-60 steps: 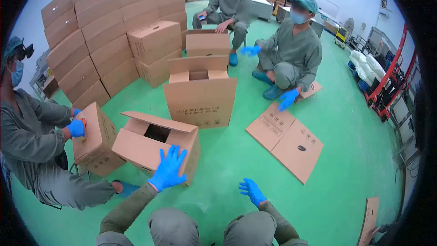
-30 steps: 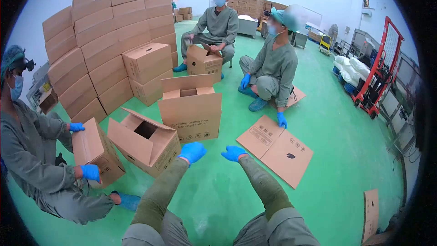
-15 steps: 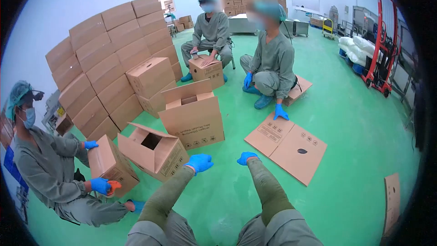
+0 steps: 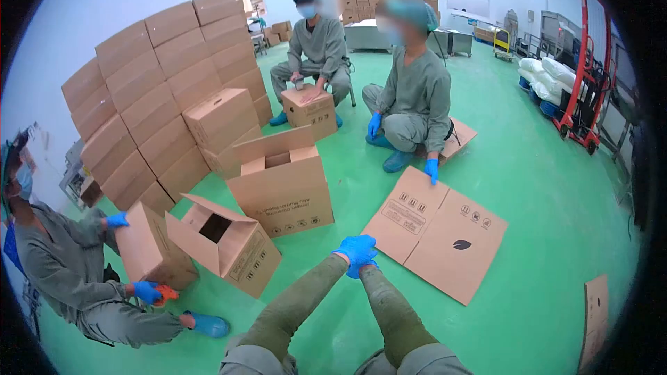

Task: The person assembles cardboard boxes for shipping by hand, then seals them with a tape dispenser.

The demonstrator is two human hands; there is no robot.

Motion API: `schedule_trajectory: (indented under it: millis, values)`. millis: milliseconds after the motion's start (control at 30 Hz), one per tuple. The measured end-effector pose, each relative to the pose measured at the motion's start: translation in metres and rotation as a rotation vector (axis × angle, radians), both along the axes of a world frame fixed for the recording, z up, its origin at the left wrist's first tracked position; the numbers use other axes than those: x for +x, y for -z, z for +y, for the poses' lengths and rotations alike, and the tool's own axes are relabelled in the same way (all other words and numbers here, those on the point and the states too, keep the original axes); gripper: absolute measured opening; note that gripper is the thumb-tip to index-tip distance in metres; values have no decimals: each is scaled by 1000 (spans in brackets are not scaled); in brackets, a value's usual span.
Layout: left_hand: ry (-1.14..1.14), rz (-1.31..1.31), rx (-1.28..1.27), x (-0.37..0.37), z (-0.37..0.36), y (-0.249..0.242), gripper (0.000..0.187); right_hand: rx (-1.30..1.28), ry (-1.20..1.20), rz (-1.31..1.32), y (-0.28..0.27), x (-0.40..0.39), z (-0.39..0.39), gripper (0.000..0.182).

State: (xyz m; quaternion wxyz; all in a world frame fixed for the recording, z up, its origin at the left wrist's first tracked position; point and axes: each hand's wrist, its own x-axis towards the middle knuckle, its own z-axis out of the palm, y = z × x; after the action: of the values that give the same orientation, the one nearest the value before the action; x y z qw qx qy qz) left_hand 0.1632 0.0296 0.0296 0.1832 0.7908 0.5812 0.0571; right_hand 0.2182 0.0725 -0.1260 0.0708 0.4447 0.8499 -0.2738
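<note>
Both my hands wear blue gloves and meet in front of me, above the green floor. My left hand [image 4: 358, 250] lies over the right one, its fingers curled against it. My right hand [image 4: 362, 270] is mostly hidden underneath, so its fingers do not show. Just ahead and to the right is a flat, unfolded carton [image 4: 464, 243] with a leaf mark, its near left edge close to my hands. A co-worker's gloved hand [image 4: 432, 170] rests on its far edge. Left of my hands stand an open box [image 4: 285, 198] with printed text and another open box [image 4: 243, 253].
At the left, a seated co-worker holds a box [image 4: 149, 243] and an orange tape dispenser [image 4: 165, 296]. Stacked cartons [image 4: 160, 76] rise behind. Farther back, another person works on a box [image 4: 310, 112]. A red lifter [image 4: 585, 76] and a flat carton [image 4: 593, 319] are at the right.
My hands, apart before, have come together, the left moving right onto the right hand. My view has shifted slightly. The co-worker's hand stays at the flat carton's edge.
</note>
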Motion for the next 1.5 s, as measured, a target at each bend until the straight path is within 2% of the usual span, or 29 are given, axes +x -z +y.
schedule_trajectory:
  millis: [200, 300, 367, 467, 500, 567, 667, 800, 867, 933, 1000, 1033, 1133, 1233, 1500]
  values:
    - [-60, 107, -230, -52, 7, -5, 43, 56, -7, -21, 31, -24, 9, 63]
    - [-34, -69, -51, -63, 12, -41, 48, 15, -14, -121, 8, -14, 6, 62]
    - [-44, -205, 35, -64, 19, -77, 49, -41, -26, -221, -28, -6, 2, 60]
    - [-9, -431, 297, -72, 16, -127, 45, 70, 53, -233, -34, 7, -6, 44]
    - [-1, -480, 376, -77, 12, -148, 44, 66, 50, -249, -34, 10, -5, 44]
    - [-74, -607, 353, -87, -15, -206, 42, 60, 36, -285, -34, 12, -3, 44]
    - [-38, -851, 498, -110, -33, -254, 40, 39, 25, -313, -48, 9, -3, 52]
    - [27, -899, 1005, -134, -82, -324, 46, 90, 25, -297, -68, 3, -12, 49]
    - [28, -857, 1112, -134, -136, -362, 60, 107, 38, -273, -69, -3, -15, 46]
    - [232, -877, 1302, -131, -178, -383, 56, 121, 44, -250, -82, -8, -24, 40]
    - [486, -897, 1357, -117, -210, -384, 56, 114, 15, -305, -85, -14, -24, 40]
    - [598, -895, 1366, -111, -223, -383, 56, 71, 78, -288, -111, -14, -39, 42]
    - [866, -881, 1329, -98, -253, -378, 55, 181, 20, -292, -102, -19, -39, 34]
    - [953, -879, 1277, -95, -265, -370, 55, 169, -6, -287, -97, -23, -33, 37]
    - [972, -887, 1207, -105, -262, -353, 56, 147, 12, -290, -103, -17, -35, 39]
